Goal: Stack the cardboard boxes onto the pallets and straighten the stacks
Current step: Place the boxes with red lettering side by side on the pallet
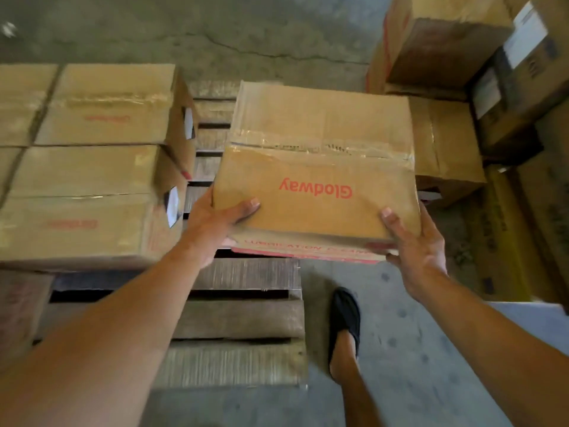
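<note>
A taped cardboard box (317,167) with red "Glodway" print hangs in the air over the right side of a wooden pallet (243,318). My left hand (215,223) grips its near left corner, thumb on top. My right hand (412,245) grips the near right corner, thumb on the lid and fingers round the side. Several similar boxes (92,192) stand in rows on the left part of the pallet.
More cardboard boxes (446,143) are piled on the floor at the right, with larger ones (443,41) behind them. My foot in a black shoe (345,322) stands on the concrete floor beside the pallet's right edge.
</note>
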A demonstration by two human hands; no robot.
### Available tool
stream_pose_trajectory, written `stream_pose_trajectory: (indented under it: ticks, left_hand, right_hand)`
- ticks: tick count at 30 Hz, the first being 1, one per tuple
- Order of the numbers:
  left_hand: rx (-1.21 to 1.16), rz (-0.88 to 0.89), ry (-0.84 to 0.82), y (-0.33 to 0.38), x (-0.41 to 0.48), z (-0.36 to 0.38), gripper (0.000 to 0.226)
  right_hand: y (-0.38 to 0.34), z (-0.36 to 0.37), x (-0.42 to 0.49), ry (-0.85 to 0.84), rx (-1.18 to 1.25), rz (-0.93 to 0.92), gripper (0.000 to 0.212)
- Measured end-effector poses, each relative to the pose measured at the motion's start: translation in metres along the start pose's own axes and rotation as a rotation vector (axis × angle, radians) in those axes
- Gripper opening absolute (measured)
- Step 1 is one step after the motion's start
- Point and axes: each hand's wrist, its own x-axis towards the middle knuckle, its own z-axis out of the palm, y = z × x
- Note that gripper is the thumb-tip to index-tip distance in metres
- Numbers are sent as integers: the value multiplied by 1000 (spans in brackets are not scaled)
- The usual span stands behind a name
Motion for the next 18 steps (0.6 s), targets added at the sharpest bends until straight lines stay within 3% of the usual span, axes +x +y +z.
stream_pose_trajectory:
  ticks: [3, 6, 10, 14, 18]
  left_hand:
    - [-21, -31, 45, -37, -49, -38, 77]
    - [-45, -80, 64, -77, -94, -64, 64]
    - [-47, -146, 108, -129, -144, -95, 58]
    - [-54, -184, 239, -163, -182, -125, 38]
    - [-27, -230, 351, -189, -218, -170, 43]
  right_hand:
    - [30, 4, -52, 24, -46, -12, 51]
    - [66, 2, -92, 0, -118, 16, 58]
    - [109, 2, -140, -34, -177, 73, 43]
    - [147, 13, -178, -72, -229, 103, 71]
    - [174, 43, -217, -103, -280, 129, 68]
